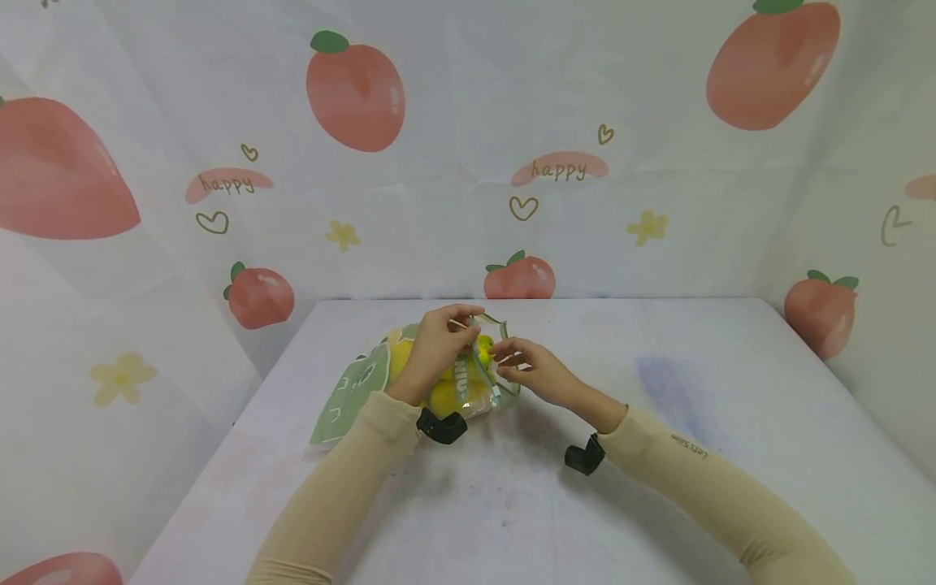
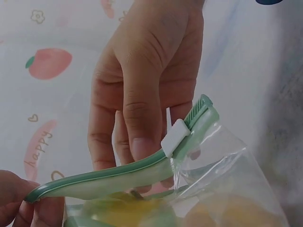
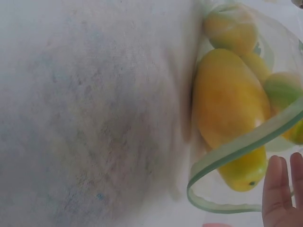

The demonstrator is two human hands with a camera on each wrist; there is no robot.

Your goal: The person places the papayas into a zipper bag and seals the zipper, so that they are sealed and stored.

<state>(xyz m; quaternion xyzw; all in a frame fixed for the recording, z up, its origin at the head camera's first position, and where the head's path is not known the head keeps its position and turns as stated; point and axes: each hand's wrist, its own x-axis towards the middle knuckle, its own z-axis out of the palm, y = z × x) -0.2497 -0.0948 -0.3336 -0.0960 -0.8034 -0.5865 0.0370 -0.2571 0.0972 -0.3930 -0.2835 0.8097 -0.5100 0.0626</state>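
Note:
A clear and green slider zip bag (image 1: 353, 390) lies on the table with several yellow-green fruits inside. Through its open mouth a long mango-like fruit (image 3: 229, 101) shows, along with rounder ones. At one end of the mouth's green rim (image 2: 109, 175), my left hand (image 1: 440, 348) pinches the edge between thumb and fingers. My right hand (image 1: 539, 372) is at the opposite side of the mouth, fingers loosely extended at the rim. In the left wrist view its thumb reaches the rim beside the white slider (image 2: 175, 137); whether other fingers touch the bag is partly hidden.
Black wrist cameras (image 1: 442, 426) are strapped under both wrists. The pale table (image 1: 504, 520) has a bluish stain (image 1: 676, 394) on its right side. Behind and beside it hangs a white curtain (image 1: 453, 106) printed with red fruit, hearts and flowers.

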